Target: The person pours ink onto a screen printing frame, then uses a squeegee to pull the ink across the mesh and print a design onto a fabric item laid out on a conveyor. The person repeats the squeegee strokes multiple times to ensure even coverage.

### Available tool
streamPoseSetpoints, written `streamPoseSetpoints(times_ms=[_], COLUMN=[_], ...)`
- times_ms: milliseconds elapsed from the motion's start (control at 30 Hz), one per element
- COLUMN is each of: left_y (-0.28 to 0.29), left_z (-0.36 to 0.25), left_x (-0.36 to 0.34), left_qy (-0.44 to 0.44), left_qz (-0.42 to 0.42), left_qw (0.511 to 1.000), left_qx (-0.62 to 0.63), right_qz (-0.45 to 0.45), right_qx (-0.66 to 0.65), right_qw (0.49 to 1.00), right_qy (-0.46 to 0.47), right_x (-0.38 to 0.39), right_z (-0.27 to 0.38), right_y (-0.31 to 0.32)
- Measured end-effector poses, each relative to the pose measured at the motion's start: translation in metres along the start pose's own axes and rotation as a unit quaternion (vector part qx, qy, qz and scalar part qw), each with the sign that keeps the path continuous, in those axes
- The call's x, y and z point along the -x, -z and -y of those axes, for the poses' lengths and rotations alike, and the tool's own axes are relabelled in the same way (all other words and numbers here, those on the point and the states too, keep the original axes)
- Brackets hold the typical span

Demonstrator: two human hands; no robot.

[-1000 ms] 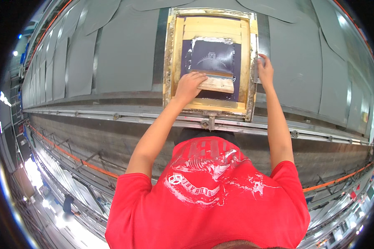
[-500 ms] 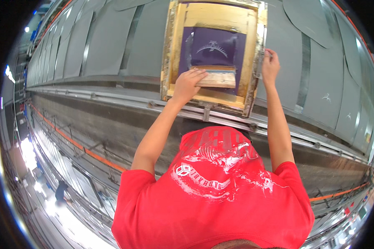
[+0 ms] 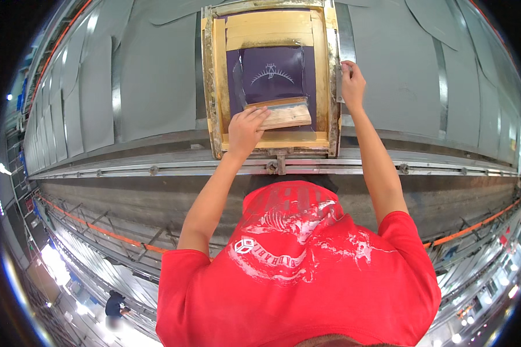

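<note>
A screen-printing frame (image 3: 333, 46) with yellow taped borders holds a purple screen (image 3: 272, 75) bearing a pale arched design. A squeegee with a wooden handle (image 3: 286, 115) lies slightly tilted across the screen's lower part. My left hand (image 3: 246, 130) grips the squeegee's left end, fingers bent over the wood. My right hand (image 3: 353, 81) is closed on the right side edge of the frame, at a small metal piece, with the thumb and fingers partly hidden.
Grey flat panels (image 3: 150, 81) line the long table on both sides of the frame. A metal rail (image 3: 202, 170) runs along the near edge. Orange bars (image 3: 110, 231) lie farther out. A person in dark clothing (image 3: 115, 305) is at the lower left.
The frame and both my hands appear farther left than half a second ago, with the table level again in view. The squeegee has tilted slightly, its right end higher.
</note>
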State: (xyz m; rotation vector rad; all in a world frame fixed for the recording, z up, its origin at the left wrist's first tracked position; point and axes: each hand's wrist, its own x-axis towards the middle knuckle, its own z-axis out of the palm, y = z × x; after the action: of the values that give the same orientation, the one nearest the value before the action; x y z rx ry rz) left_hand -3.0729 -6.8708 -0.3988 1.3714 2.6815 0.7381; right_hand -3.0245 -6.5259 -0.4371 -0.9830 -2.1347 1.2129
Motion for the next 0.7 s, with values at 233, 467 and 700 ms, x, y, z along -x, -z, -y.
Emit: streamPoseSetpoints(times_ms=[233,467,700], left_y=[0.009,-0.011,0.035], left_z=[0.005,0.038,0.090], left_x=[0.050,-0.013,-0.177], left_qy=[-0.014,-0.034,0.115], left_qz=[0.034,-0.020,0.113], left_qw=[0.999,0.998,0.986], left_qx=[0.034,-0.039,0.041], right_qz=[-0.014,0.102,0.248], right_qx=[0.063,0.308,0.245], right_qw=[0.997,0.935,0.885], right_qy=[0.051,0.140,0.310], right_x=[-0.006,-0.016,-0.034], right_z=[-0.022,-0.020,0.115], right_y=[-0.008,0.020,-0.032])
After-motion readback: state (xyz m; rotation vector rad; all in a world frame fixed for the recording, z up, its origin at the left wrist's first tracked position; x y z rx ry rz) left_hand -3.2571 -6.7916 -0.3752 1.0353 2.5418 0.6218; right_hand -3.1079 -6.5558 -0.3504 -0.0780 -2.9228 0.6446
